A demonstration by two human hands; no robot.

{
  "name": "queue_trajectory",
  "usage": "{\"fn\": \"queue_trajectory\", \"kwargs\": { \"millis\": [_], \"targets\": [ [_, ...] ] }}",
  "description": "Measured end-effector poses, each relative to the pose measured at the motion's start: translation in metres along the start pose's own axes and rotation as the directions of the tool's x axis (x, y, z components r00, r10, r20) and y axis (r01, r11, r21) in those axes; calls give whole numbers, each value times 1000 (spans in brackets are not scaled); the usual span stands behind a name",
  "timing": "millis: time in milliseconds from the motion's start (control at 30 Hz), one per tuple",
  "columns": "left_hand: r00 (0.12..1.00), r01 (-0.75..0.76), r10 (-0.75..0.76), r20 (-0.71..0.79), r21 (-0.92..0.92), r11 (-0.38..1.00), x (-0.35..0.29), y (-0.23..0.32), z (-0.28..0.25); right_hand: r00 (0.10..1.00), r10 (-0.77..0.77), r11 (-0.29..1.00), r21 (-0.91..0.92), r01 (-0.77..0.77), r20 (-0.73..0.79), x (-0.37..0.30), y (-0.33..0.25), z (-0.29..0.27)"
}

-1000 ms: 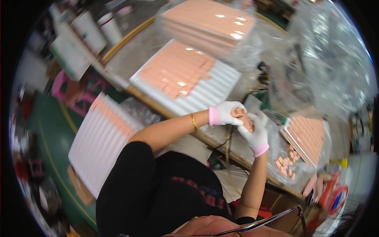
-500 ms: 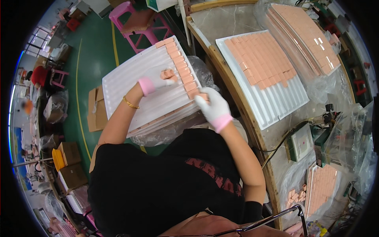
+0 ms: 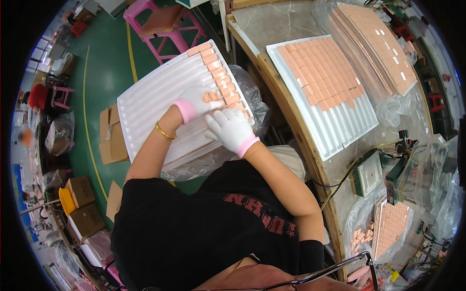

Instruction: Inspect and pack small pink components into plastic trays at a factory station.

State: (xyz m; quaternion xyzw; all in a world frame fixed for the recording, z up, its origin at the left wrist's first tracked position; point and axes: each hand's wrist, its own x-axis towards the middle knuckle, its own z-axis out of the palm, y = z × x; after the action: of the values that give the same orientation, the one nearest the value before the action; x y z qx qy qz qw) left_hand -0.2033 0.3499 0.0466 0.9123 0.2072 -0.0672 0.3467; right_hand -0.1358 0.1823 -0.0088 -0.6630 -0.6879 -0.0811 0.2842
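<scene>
My left hand (image 3: 193,103), in a white glove with a pink cuff, is over the ridged white tray (image 3: 155,97) with a few small peach-coloured blocks (image 3: 211,97) in it. Just nearer to me, my right hand (image 3: 229,129), gloved the same way, hovers over the tray's near right part. Its fingers are somewhat spread and bent, and no block shows in them. Along the tray's right side runs a row of glossy peach blocks (image 3: 221,77), turning left at the far corner. The right hand partly hides the row's near end.
On the wood-edged bench (image 3: 310,160) to the right lies a second white tray (image 3: 335,133), mostly filled with peach blocks. Beyond it is a stack of filled trays (image 3: 378,43) in clear plastic. Loose blocks (image 3: 361,236) lie lower right. A pink stool (image 3: 170,34) stands behind the tray.
My right hand has moved left from the tray's near right corner, toward my left hand. The block at its fingertips is no longer seen there. My left hand has shifted slightly nearer to me.
</scene>
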Motion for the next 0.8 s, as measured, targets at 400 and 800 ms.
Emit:
{"fn": "queue_trajectory", "kwargs": {
  "millis": [400, 800],
  "targets": [
    [999, 51, -48, -19, 140, 989, 14, 0, -20, 996, -15, 998, -55, 10, -93, -13, 26, -21],
    [993, 12, 11, -114, 197, 980, 33, -22, -16, 965, 207, 978, 70, -198, -162, 6, 3, -21]
  ]
}}
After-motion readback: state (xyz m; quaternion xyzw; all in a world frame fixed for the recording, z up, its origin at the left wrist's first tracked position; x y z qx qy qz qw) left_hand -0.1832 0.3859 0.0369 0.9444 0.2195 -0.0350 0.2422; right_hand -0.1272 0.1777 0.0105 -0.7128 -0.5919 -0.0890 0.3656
